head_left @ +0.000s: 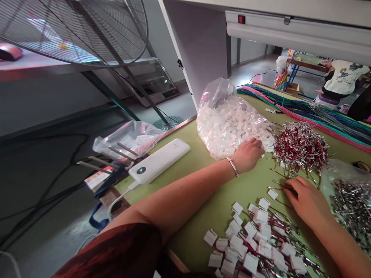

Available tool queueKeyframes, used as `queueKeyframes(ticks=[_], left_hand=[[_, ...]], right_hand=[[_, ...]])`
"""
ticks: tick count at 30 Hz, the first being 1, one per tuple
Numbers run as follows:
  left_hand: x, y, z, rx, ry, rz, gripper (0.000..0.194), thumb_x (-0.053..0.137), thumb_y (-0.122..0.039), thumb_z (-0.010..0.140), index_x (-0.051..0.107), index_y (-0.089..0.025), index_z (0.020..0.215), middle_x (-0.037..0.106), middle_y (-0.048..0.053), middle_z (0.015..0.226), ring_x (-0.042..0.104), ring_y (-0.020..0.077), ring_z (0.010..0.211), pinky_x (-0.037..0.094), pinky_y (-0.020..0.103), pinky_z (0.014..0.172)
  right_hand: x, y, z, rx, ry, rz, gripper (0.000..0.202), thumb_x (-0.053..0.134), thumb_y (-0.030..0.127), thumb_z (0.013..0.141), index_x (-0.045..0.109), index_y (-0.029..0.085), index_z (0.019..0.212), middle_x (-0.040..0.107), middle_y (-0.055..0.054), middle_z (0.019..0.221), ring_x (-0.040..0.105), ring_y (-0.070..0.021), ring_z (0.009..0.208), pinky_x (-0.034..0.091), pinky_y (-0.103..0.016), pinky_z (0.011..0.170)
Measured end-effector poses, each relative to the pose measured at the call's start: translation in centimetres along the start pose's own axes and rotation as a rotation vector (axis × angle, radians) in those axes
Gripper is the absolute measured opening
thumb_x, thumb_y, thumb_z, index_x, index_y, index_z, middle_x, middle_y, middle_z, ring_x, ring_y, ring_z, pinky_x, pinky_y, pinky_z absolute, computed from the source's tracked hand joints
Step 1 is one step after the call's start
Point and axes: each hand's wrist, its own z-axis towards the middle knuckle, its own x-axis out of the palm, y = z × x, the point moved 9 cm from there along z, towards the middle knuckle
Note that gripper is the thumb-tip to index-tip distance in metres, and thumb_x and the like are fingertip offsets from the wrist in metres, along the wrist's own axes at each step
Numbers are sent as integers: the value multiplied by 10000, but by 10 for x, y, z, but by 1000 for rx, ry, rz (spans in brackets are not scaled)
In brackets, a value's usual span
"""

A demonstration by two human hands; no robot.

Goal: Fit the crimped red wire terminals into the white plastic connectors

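My left hand is at the mouth of a clear plastic bag filled with small white connector housings. Its fingers curl down at the loose housings, and the fingertips are hidden. My right hand has thumb and forefinger closed around thin terminal wires, just below a heap of dark red wires with metal terminals. A single white housing lies left of the right thumb. Nearer me spreads a pile of white housings with red wires fitted.
A white power bank with a cable lies left on the green table. Bundled coloured wires run along the back. Another bag of metal-ended parts sits right. A fan stands left; a seated person is beyond.
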Motion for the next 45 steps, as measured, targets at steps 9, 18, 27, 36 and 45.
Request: queueKeyframes(ticks=[9,18,27,36,45], left_hand=[[4,-7,2,53,4,-104,210,475,-159,882,683,-141,870,638,93,911,533,211,918,436,339,856],[12,-6,-8,-369,91,-1181,225,624,-184,800,699,-154,1010,558,-35,608,431,61,516,374,208,517],[50,-28,-24,-730,235,-1848,87,636,-50,812,596,-105,758,612,-13,624,609,60,565,490,210,635],[47,-45,-23,-581,379,-1934,117,599,-36,830,668,-90,907,666,10,670,620,48,564,482,182,625],[36,-47,-18,-363,264,-1524,98,669,-108,764,596,-129,827,638,-28,592,631,78,543,492,204,548]], right_hand=[[3,-3,2,13,-13,-8,155,437,270,891,544,220,791,646,-31,810,600,-197,685,390,-303,589],[-18,-4,-3,63,-129,311,190,462,307,858,622,220,910,729,-29,831,658,-184,717,468,-283,659],[-32,-2,-10,157,-167,427,268,506,422,856,642,213,755,578,12,566,479,-131,506,396,-250,516],[14,-6,-12,408,196,1006,384,516,538,831,594,169,758,366,76,423,282,-75,414,216,-211,410],[24,-3,-17,507,247,1113,379,549,563,782,536,191,713,317,100,402,207,-64,383,156,-211,391]])
